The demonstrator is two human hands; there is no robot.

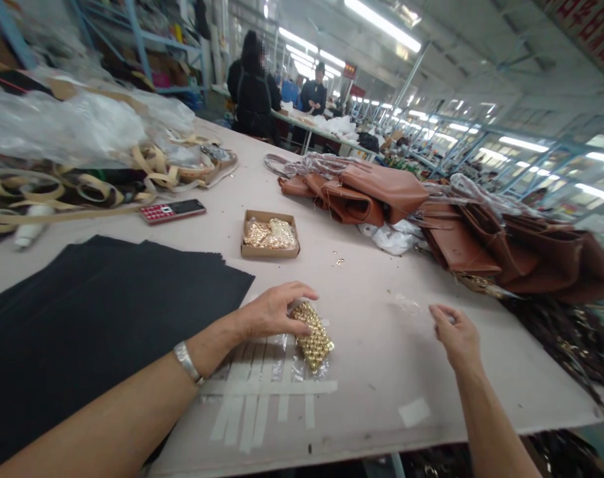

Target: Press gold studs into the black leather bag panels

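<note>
My left hand (277, 309) curves around the near-left side of a packet of gold beads (312, 342) on the table. Its thumb lies on the beads, and its fingers bend round the far end. Clear plastic shows beneath the packet, over pale tape strips (262, 388) stuck to the tabletop. Off to the right, my right hand (456, 335) is raised a little with thumb and forefinger pinched together. What the pinch holds, if anything, cannot be made out. A scrap of clear plastic (408, 305) lies just left of those fingertips.
An open cardboard box (270, 253) holds bagged gold pieces. Black sheets (107, 318) lie left, near a red phone (172, 211). Brown leather bags (381, 189) line the far right side. Plastic bags (68, 126) and tan strips are heaped at left. Two people stand farther back.
</note>
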